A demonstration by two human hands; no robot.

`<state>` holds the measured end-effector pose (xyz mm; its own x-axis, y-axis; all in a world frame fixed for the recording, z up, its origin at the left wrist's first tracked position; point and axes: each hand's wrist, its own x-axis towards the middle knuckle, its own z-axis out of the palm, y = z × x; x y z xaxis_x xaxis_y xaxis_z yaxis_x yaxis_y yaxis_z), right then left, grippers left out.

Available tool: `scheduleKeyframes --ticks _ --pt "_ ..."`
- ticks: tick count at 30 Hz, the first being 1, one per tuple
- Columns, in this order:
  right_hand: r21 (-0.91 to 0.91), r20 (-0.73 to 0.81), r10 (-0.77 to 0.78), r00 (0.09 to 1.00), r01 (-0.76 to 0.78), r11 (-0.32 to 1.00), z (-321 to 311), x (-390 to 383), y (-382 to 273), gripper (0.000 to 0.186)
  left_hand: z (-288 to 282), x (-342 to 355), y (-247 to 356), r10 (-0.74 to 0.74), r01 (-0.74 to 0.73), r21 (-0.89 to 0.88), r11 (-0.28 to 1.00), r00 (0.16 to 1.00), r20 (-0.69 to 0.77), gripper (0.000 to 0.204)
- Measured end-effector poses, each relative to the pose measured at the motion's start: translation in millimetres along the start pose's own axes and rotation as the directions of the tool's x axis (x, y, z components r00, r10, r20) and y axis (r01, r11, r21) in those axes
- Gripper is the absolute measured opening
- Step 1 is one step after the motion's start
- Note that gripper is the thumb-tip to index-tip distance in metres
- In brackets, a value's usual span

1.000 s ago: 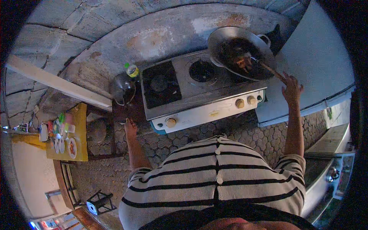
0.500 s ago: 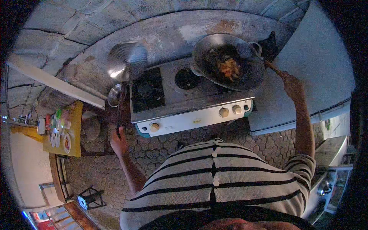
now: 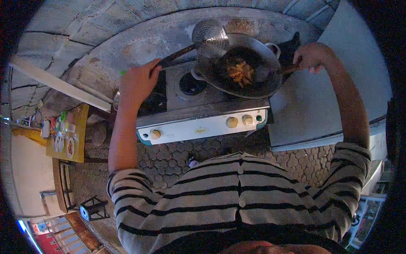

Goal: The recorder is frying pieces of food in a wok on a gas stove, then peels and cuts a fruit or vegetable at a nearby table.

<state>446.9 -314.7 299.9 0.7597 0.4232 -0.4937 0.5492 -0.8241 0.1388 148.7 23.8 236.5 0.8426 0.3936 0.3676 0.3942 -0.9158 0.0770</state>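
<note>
Currently the two hands are well apart, each closed on a handle. The left hand [image 3: 140, 82] is clamped on the dark handle of a perforated metal strainer [image 3: 210, 38]; its bowl, out to the right of that hand, overlaps the near-left rim of a wok [image 3: 253, 90], though whether they touch I cannot tell. The right hand [image 3: 313, 57] grips the wooden handle of a utensil [image 3: 290, 68] that reaches leftward from it into the wok. The wok sits between the hands, nearer the right one, with browned food pieces [image 3: 240, 73] heaped inside. Below the hands runs the white front of the stove [image 3: 182, 131]. Well left of the left hand, a yellow surface [image 3: 80, 130] carries a plate [image 3: 70, 156] of food.
</note>
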Motion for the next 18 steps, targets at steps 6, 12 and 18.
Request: scheduleKeyframes --ticks 6,12,18 --pt "0.072 0.176 -0.196 0.965 0.186 0.98 28 -23 -4 0.032 11 44 37 0.187 -0.187 0.206 0.961 0.982 0.018 0.026" --pt "0.013 -0.284 -0.487 0.826 0.511 0.86 132 -17 -4 0.03 0 63 83 0.218 -0.258 0.283 0.924 0.962 0.166 0.022" --pt "0.253 -0.366 -0.312 0.877 0.416 0.873 182 39 0 0.032 5 76 96 0.195 -0.253 0.352 0.901 0.962 0.193 0.024"
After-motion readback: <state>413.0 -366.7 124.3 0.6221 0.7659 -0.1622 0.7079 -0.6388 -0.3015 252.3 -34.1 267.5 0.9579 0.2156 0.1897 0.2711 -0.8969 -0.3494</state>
